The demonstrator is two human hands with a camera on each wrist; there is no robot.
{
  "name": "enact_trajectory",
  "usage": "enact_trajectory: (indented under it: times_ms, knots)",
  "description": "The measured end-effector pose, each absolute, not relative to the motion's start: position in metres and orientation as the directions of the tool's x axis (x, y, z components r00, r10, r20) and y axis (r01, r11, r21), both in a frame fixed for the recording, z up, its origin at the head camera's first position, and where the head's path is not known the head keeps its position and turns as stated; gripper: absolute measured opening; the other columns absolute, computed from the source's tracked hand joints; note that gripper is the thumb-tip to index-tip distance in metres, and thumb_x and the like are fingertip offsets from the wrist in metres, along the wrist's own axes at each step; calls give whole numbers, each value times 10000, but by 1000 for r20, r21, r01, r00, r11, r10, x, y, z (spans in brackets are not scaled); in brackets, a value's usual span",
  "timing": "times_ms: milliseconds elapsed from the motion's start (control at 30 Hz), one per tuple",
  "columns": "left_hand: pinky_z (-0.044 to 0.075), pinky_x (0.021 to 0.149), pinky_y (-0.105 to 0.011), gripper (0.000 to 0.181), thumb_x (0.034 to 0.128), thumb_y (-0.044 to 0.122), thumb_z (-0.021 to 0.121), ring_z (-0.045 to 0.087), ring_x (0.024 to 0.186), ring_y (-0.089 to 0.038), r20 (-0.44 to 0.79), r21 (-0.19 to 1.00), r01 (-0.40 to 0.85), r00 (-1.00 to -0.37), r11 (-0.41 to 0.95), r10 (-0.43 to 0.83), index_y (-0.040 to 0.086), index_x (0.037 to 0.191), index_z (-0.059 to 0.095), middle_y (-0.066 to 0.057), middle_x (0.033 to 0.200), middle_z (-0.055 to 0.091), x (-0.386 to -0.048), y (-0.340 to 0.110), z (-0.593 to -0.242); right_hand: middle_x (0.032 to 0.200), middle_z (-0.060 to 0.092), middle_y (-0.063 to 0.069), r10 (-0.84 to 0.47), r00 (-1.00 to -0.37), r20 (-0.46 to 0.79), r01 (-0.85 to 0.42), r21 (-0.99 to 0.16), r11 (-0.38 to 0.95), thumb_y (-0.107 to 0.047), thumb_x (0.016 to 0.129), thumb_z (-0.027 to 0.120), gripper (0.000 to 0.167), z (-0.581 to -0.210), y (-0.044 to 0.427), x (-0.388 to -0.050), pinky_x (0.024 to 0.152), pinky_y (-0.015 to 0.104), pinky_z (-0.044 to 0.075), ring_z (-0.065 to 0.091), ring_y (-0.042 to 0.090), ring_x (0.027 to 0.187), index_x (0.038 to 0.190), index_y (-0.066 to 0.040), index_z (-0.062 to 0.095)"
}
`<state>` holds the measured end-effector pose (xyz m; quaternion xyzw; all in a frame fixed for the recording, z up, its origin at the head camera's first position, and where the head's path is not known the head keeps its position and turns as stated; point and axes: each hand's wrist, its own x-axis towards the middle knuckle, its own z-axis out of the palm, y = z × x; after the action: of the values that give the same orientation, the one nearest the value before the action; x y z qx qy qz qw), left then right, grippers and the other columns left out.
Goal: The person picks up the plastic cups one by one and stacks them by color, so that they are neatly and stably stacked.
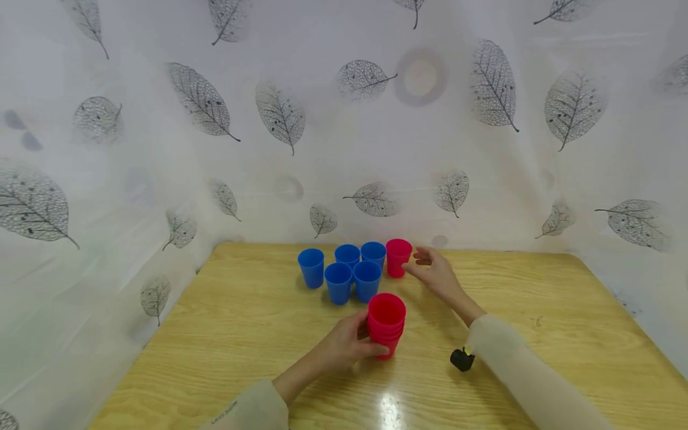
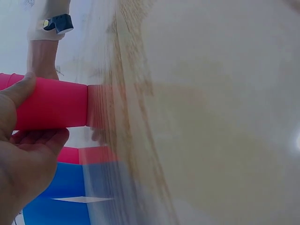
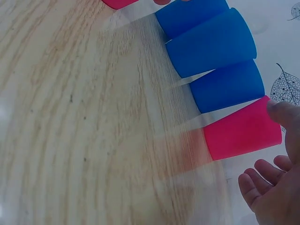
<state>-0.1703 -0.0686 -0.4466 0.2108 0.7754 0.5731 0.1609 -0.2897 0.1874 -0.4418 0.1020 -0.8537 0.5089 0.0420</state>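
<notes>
The lone red cup (image 1: 396, 263) stands upright, blue cups (image 1: 340, 286) to its left, the nearer right hand (image 1: 438, 278), spread, just right; in front of it the left hand (image 1: 346, 343) grips stacked red cups (image 1: 387, 328)

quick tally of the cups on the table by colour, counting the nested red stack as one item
Blue cups: 5
Single red cup: 1
Red stack in the left hand: 1 (number nested inside unclear)
Total: 7
</notes>
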Motion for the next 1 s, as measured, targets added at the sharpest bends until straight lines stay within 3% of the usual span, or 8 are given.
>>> enact_trajectory:
  times_ms: [533, 1000]
  knots:
    - [454, 1125, -351, 624, 904, 76, 806, 574, 1319, -217, 6, 963, 143, -857, 228, 516, 92, 1460, 524, -14, 1361, 634, -169, -68, -446, 1401, 541, 288, -130, -979, 159, -200, -881, 429, -262, 956, 753, 741, -447, 171, -304, 1077, 549, 477, 522, 450, 1288, 1501, 81, 387]
    - [451, 1125, -346, 636, 903, 84, 810, 566, 1333, -209, -4, 962, 136, -863, 239, 506, 90, 1469, 520, -14, 1378, 627, -168, -67, -445, 1316, 602, 257, -123, -975, 186, -221, -883, 413, -225, 972, 747, 621, -449, 161, -309, 1051, 489, 478, 563, 390, 1207, 1443, 64, 466]
